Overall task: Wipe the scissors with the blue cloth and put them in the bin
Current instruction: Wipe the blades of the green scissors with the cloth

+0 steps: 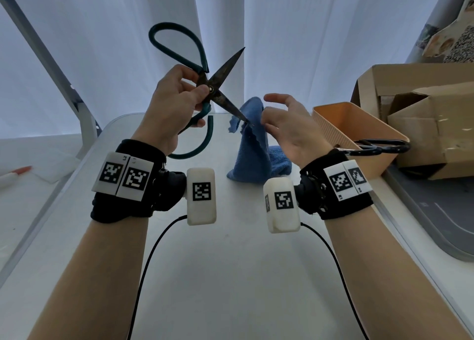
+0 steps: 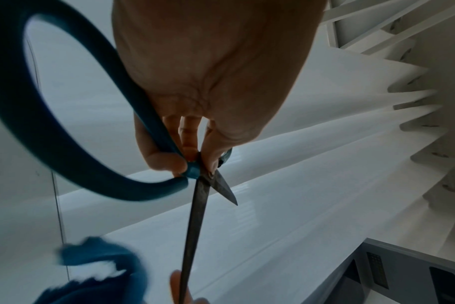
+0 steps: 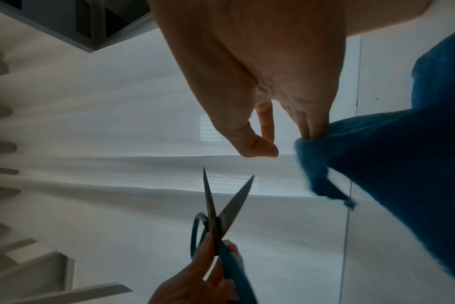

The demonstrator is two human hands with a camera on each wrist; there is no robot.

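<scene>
The scissors (image 1: 215,93) are up in the air over the far end of the worktop (image 1: 230,262), blades splayed wide into an X, teal loop handles, dark spotty steel. The left hand (image 1: 171,103) has them right at the pivot, fingers (image 1: 200,92) curled round the handle necks. One blade points up at the curtain, the other slants down to the right, with its tip at the blue cloth (image 1: 252,144).

The right hand (image 1: 289,129) is just beside that lower tip. From the right wrist view its outer fingers (image 3: 312,125) pinch a bunched bit of the cloth while the thumb and forefinger stick out loose. The rest of the cloth drapes down onto the worktop.

The bin (image 1: 359,134) is the orange ribbed tub on the right, near the right wrist, with another pair of dark-handled scissors (image 1: 379,146) already poking over its rim. Cardboard boxes (image 1: 423,114) crowd right behind it.

The worktop is a pale glossy slab with a rounded far corner, and the middle stretch between the arms is open. White curtains (image 1: 102,44) hang all along the back. An orange-tipped marker (image 1: 15,174) sits off on the left.
</scene>
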